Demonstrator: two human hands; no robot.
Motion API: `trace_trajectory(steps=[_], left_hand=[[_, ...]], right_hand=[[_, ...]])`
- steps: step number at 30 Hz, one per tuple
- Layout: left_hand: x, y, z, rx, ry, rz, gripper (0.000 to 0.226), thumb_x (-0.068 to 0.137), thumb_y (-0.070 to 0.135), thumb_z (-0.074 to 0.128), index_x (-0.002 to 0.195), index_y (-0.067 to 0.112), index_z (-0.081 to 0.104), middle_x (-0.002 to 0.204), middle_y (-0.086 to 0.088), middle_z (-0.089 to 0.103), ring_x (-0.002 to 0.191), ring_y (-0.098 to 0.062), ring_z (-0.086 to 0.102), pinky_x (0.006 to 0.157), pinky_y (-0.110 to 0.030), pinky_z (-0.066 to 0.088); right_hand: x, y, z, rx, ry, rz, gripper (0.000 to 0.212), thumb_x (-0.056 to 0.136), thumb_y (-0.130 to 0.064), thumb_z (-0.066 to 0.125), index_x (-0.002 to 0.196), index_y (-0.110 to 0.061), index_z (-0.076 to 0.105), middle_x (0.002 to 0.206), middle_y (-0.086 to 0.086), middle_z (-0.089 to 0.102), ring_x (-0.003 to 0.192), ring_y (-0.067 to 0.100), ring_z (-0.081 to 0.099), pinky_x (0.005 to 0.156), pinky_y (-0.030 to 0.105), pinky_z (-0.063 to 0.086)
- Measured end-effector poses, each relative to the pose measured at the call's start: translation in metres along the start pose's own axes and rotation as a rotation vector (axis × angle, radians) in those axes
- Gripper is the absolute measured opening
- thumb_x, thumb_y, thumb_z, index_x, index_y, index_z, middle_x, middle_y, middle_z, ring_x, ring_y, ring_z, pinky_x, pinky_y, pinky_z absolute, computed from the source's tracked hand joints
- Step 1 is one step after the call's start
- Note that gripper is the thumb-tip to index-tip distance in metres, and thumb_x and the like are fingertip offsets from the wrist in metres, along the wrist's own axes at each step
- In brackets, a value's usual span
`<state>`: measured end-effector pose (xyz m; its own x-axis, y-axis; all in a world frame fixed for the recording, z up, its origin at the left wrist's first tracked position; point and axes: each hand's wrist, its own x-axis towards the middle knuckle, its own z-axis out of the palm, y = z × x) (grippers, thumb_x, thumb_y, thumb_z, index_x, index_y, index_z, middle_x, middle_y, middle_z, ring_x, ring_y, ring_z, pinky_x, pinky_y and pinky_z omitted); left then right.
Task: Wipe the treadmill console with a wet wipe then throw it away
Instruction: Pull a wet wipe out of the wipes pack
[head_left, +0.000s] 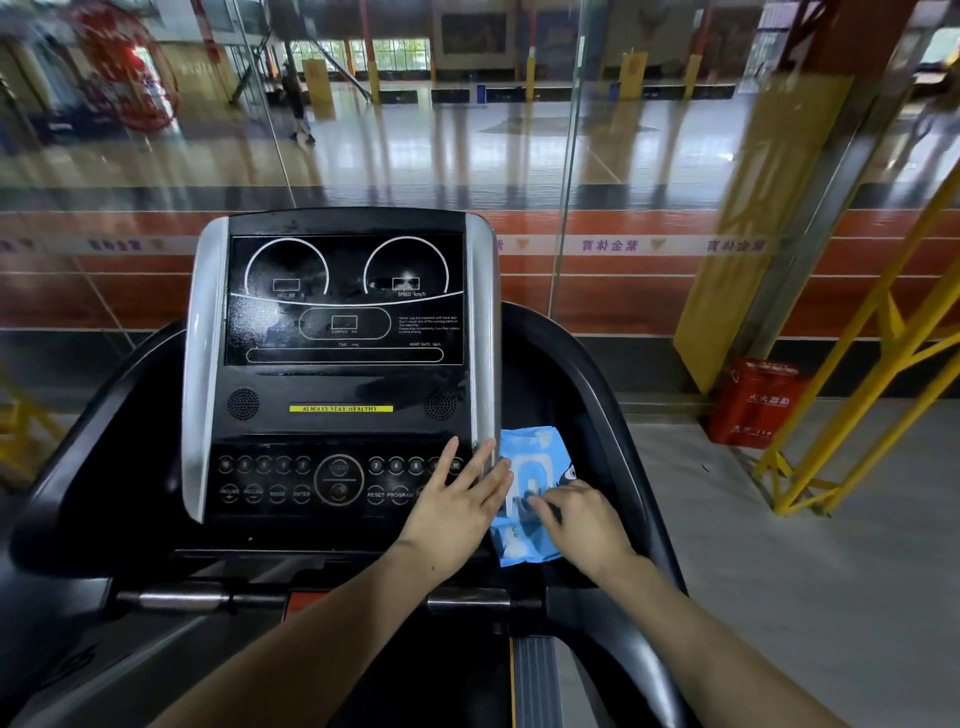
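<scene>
Hands (457, 499) (582, 514) on wipes pack (530, 467)

The treadmill console (343, 364) has a glossy black plastic face, its display panel (345, 299) smooth and reflective with smeary patches. Brushed silver metal-look strips (205, 364) run down its left and right edges. The near handlebar (467, 600) looks like polished metal. The wet wipe pack (530, 467), right of the console, is shiny, crinkled blue plastic film. The far floor (467, 145) is glossy behind smooth glass, and the right frame (857, 395) is yellow painted metal.
</scene>
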<state>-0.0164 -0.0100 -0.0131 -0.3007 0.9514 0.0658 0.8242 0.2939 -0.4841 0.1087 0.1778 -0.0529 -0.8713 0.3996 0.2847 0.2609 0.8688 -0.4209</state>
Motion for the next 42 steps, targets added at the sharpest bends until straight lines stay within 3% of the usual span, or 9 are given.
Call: trace_trajectory(steps=[5, 10, 14, 17, 23, 31, 37, 42], left_hand=[[-0.001, 0.002, -0.003, -0.006, -0.013, -0.006, 0.077, 0.106, 0.024, 0.046, 0.165, 0.012, -0.003, 0.175, -0.008, -0.005, 0.155, -0.039, -0.028, 0.115, -0.070, -0.025], [-0.001, 0.003, -0.003, -0.015, -0.019, -0.013, 0.078, 0.107, 0.025, 0.046, 0.165, 0.012, -0.004, 0.175, -0.008, -0.006, 0.154, -0.039, -0.030, 0.118, -0.072, -0.018], [-0.001, 0.003, -0.002, -0.021, -0.020, -0.016, 0.080, 0.106, 0.026, 0.048, 0.165, 0.012, -0.004, 0.175, -0.008, -0.006, 0.154, -0.039, -0.030, 0.117, -0.073, -0.017], [-0.001, 0.003, -0.001, -0.041, -0.011, -0.021, 0.079, 0.106, 0.025, 0.047, 0.165, 0.012, -0.003, 0.176, -0.008, -0.005, 0.155, -0.038, -0.028, 0.116, -0.072, -0.020], [0.000, 0.004, 0.003, -0.052, -0.001, -0.036, 0.079, 0.106, 0.027, 0.048, 0.165, 0.013, -0.001, 0.176, -0.007, -0.002, 0.157, -0.036, -0.024, 0.115, -0.072, -0.023], [0.001, 0.004, 0.006, -0.063, -0.014, -0.042, 0.080, 0.104, 0.027, 0.052, 0.165, 0.014, 0.002, 0.176, -0.006, 0.002, 0.156, -0.036, -0.025, 0.116, -0.074, -0.021], [0.001, 0.005, 0.003, -0.053, -0.027, -0.044, 0.080, 0.104, 0.026, 0.050, 0.166, 0.014, 0.000, 0.176, -0.006, -0.002, 0.155, -0.035, -0.028, 0.115, -0.074, -0.020], [0.000, 0.006, -0.001, -0.049, -0.037, -0.046, 0.080, 0.105, 0.025, 0.049, 0.165, 0.014, -0.002, 0.176, -0.007, -0.005, 0.156, -0.035, -0.027, 0.115, -0.074, -0.021]], right_hand=[[0.019, -0.019, -0.008, -0.041, -0.050, 0.225, 0.013, 0.100, -0.036, 0.063, 0.103, -0.024, 0.058, 0.081, -0.002, 0.071, 0.071, 0.021, 0.066, 0.060, 0.032, 0.049], [0.027, -0.016, -0.009, -0.055, -0.075, 0.356, 0.023, 0.103, -0.042, 0.053, 0.098, -0.027, 0.070, 0.082, -0.004, 0.077, 0.075, 0.020, 0.073, 0.067, 0.038, 0.062], [0.030, -0.020, -0.010, -0.144, -0.093, 0.310, 0.020, 0.101, -0.036, 0.058, 0.110, -0.029, 0.075, 0.101, -0.003, 0.076, 0.091, 0.021, 0.071, 0.068, 0.030, 0.052], [0.033, -0.023, -0.007, -0.204, -0.093, 0.255, 0.021, 0.101, -0.032, 0.057, 0.104, -0.024, 0.077, 0.110, -0.006, 0.066, 0.101, 0.018, 0.066, 0.072, 0.029, 0.050], [0.036, -0.023, -0.006, -0.326, -0.143, 0.224, 0.024, 0.101, -0.025, 0.053, 0.098, -0.026, 0.077, 0.106, -0.009, 0.068, 0.096, 0.017, 0.071, 0.076, 0.029, 0.053], [0.050, -0.020, -0.008, -0.385, -0.231, 0.161, 0.022, 0.095, -0.015, 0.056, 0.095, -0.024, 0.075, 0.106, -0.007, 0.068, 0.091, 0.021, 0.071, 0.070, 0.030, 0.049], [0.054, -0.021, -0.006, -0.500, -0.283, 0.032, 0.028, 0.099, -0.015, 0.056, 0.125, -0.016, 0.064, 0.126, -0.003, 0.063, 0.110, 0.018, 0.069, 0.080, 0.031, 0.052], [0.049, -0.019, -0.002, -0.512, -0.274, -0.028, 0.031, 0.100, -0.020, 0.053, 0.129, -0.010, 0.058, 0.129, 0.004, 0.061, 0.112, 0.022, 0.066, 0.083, 0.033, 0.051]])
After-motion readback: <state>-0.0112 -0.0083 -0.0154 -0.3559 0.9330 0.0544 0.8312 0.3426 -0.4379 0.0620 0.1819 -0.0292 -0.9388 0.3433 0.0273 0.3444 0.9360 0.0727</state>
